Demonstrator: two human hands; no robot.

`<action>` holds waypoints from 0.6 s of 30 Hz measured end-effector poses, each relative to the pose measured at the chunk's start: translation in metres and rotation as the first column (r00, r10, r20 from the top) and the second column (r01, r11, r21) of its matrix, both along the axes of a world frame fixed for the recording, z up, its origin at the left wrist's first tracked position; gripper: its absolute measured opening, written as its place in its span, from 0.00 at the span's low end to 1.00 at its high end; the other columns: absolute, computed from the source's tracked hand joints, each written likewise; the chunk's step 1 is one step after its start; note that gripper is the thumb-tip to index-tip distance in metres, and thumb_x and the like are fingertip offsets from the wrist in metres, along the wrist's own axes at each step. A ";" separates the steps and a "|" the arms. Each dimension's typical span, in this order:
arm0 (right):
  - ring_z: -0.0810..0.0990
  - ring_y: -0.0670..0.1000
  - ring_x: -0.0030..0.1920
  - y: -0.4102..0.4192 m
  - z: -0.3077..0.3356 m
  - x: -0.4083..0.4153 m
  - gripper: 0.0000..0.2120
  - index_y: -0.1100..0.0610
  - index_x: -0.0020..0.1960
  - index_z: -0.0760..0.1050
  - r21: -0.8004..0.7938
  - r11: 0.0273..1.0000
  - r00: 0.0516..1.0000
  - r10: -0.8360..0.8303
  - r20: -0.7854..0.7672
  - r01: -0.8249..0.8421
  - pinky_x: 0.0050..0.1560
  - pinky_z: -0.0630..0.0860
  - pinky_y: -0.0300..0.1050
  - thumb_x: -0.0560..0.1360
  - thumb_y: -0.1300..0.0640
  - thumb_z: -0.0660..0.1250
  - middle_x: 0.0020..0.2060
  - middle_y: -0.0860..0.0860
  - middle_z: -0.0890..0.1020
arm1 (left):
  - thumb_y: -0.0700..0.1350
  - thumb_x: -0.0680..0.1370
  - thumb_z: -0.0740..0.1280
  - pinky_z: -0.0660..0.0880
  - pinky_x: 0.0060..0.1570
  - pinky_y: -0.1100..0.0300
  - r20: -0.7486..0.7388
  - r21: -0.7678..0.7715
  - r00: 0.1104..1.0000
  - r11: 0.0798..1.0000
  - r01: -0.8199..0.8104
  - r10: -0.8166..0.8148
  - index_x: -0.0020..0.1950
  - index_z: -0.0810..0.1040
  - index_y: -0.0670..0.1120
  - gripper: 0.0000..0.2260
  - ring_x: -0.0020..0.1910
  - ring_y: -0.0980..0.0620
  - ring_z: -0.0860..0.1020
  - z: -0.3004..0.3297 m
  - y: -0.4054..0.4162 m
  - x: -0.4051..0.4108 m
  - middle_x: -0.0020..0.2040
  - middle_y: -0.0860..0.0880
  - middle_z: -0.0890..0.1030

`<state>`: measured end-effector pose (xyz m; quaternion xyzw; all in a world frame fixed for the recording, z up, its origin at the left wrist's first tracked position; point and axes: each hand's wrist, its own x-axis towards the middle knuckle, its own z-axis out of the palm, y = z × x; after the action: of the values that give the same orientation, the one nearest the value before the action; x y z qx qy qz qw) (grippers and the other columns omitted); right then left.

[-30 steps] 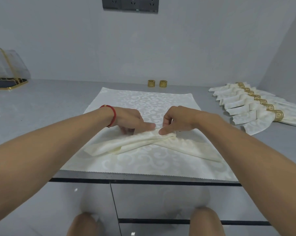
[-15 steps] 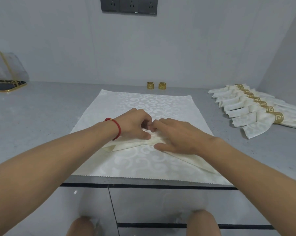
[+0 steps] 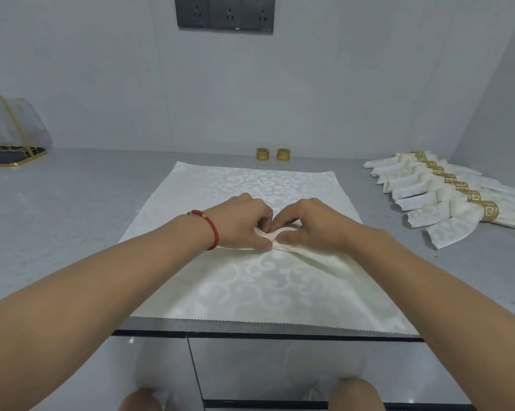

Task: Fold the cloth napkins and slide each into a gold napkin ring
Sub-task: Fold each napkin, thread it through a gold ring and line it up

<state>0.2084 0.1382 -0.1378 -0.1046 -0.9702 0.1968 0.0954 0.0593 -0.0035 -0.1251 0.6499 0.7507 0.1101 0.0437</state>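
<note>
A cream folded napkin (image 3: pixel 312 255) lies bent in a V on top of a flat patterned cream napkin (image 3: pixel 268 295) spread on the grey counter. My left hand (image 3: pixel 241 223), with a red cord at the wrist, and my right hand (image 3: pixel 309 223) meet at the bend of the folded napkin, and their fingers and thumbs pinch the fold between them. Most of the folded napkin's left arm is hidden under my left hand. Two gold napkin rings (image 3: pixel 262 154) (image 3: pixel 283 154) stand at the back by the wall.
Several folded napkins in gold rings (image 3: pixel 446 200) lie in a row at the right of the counter (image 3: pixel 72 209). A clear cover on a dark gold-edged tray (image 3: pixel 10 134) stands at the far left. A socket panel (image 3: pixel 225 13) is on the wall. The counter's front edge is near me.
Both hands have drawn together at the bend of the folded napkin, and its two arms have swung closer. The hands have shifted slightly away from me on the flat napkin.
</note>
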 end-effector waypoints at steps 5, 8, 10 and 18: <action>0.78 0.51 0.47 0.002 -0.004 -0.005 0.08 0.47 0.56 0.76 0.085 0.995 0.998 -0.055 -0.006 0.056 0.50 0.76 0.52 0.78 0.55 0.68 0.44 0.45 0.84 | 0.45 0.76 0.69 0.70 0.38 0.59 -0.016 0.050 0.999 0.998 -0.039 0.040 0.39 0.74 0.50 0.07 0.41 0.52 0.74 -0.003 0.008 0.002 0.37 0.54 0.77; 0.72 0.52 0.37 0.002 -0.015 -0.002 0.10 0.46 0.56 0.65 0.234 0.972 0.997 -0.016 -0.076 0.033 0.38 0.67 0.50 0.80 0.56 0.64 0.35 0.46 0.79 | 0.44 0.76 0.67 0.70 0.38 0.61 0.000 0.102 0.997 0.992 -0.074 0.075 0.46 0.77 0.49 0.00 0.40 0.53 0.74 -0.011 0.009 0.001 0.38 0.56 0.75; 0.70 0.53 0.34 -0.003 -0.018 0.001 0.12 0.43 0.53 0.62 0.289 0.957 0.995 0.012 -0.100 0.018 0.35 0.64 0.50 0.82 0.57 0.62 0.34 0.46 0.76 | 0.44 0.77 0.66 0.75 0.43 0.54 0.010 0.152 0.995 0.983 -0.100 0.099 0.50 0.75 0.50 0.04 0.44 0.48 0.76 -0.016 0.008 0.004 0.42 0.51 0.78; 0.73 0.49 0.42 -0.012 -0.005 0.004 0.08 0.46 0.54 0.71 0.415 0.907 0.996 0.047 0.072 -0.073 0.39 0.65 0.46 0.80 0.44 0.66 0.40 0.41 0.74 | 0.45 0.77 0.68 0.67 0.39 0.58 -0.052 0.198 0.996 0.978 -0.061 0.073 0.49 0.81 0.53 0.04 0.39 0.50 0.72 -0.029 0.007 0.005 0.33 0.59 0.69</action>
<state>0.2126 0.1265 -0.1425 -0.0578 -0.9950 -0.0151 0.0801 0.0645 0.0031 -0.1545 0.6283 0.7587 0.1658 -0.0465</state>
